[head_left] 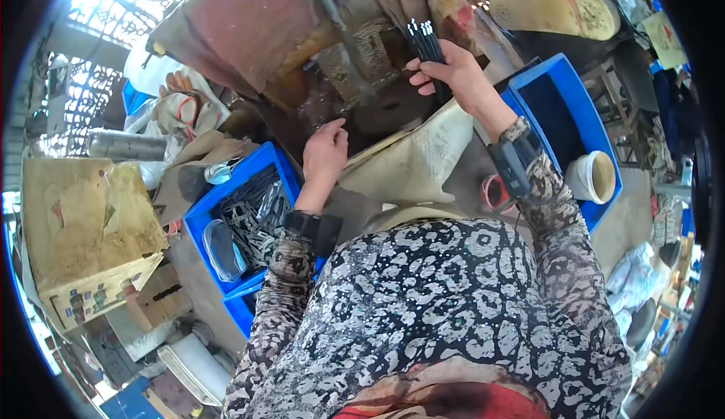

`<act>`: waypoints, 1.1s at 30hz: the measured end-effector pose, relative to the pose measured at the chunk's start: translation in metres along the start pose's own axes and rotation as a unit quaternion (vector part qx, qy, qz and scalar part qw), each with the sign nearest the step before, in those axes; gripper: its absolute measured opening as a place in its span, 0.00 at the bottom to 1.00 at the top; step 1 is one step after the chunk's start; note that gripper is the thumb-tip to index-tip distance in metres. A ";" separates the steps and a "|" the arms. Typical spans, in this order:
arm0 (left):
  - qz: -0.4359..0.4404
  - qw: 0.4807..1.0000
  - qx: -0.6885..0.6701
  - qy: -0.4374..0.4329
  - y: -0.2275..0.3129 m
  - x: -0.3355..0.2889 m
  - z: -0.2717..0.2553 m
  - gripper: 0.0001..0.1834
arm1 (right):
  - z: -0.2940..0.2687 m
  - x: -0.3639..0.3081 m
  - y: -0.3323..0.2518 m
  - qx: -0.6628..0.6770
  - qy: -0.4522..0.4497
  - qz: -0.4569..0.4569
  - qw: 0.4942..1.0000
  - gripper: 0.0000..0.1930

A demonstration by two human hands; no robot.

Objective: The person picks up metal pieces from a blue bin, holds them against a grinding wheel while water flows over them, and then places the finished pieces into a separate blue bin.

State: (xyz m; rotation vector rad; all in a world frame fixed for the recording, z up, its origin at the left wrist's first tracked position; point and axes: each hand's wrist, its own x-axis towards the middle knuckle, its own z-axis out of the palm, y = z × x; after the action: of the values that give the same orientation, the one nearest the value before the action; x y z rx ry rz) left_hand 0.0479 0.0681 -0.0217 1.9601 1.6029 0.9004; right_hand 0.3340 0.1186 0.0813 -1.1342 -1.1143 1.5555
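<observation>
My right hand is closed round a bundle of thin dark rods with bright tips, held upright at the right of a wet, brown work basin. My left hand is at the basin's near left side, its fingers loosely bent and partly apart, with nothing visible in them. Between the hands, a metal bar slants down into the basin. A pale, stiff sheet lies along the basin's near edge, in front of my body.
On the left, a blue bin holds many thin metal pieces. A blue bin at right contains a white tub. Brownish-red cloth drapes behind the basin. A worn yellowish cabinet stands far left; a red cup-like container sits near my right forearm.
</observation>
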 end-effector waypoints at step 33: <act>-0.241 0.722 -0.627 -0.164 0.225 0.113 0.156 0.07 | -0.173 -0.058 -0.001 -0.019 0.026 0.019 0.999 0.11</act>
State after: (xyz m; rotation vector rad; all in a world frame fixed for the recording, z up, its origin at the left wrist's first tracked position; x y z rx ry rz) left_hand 0.3261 0.1374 0.0519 0.6174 0.7544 0.9267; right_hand 0.5134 0.0903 0.0613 -1.2201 -1.0980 1.5307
